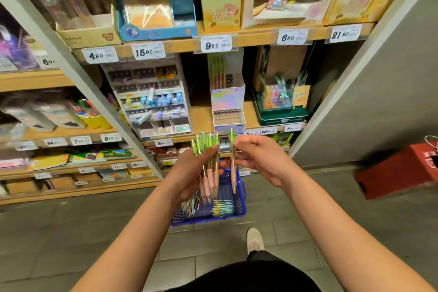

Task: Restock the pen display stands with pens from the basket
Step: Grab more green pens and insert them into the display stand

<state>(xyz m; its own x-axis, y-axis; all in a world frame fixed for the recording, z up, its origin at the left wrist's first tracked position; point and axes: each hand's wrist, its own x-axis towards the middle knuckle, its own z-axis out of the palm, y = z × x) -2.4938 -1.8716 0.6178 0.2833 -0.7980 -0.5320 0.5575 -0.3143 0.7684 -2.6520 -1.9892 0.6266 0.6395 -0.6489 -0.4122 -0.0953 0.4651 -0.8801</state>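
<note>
Restocking is at the sorting-out step: at centre frame the left hand (189, 169) grips a bunch of green-topped pens (206, 147) above the blue basket (241, 193) on the floor, while the right hand (259, 159) pinches a single pen (233, 168), which probably goes next, upright, into the pastel display stand (227, 101) just above.

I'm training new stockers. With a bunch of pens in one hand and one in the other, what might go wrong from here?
The left hand grips a fanned bundle of pens; some might slip toward the basket or floor. The right hand pinches the single pen, which might miss a hole in the display stand.
</note>
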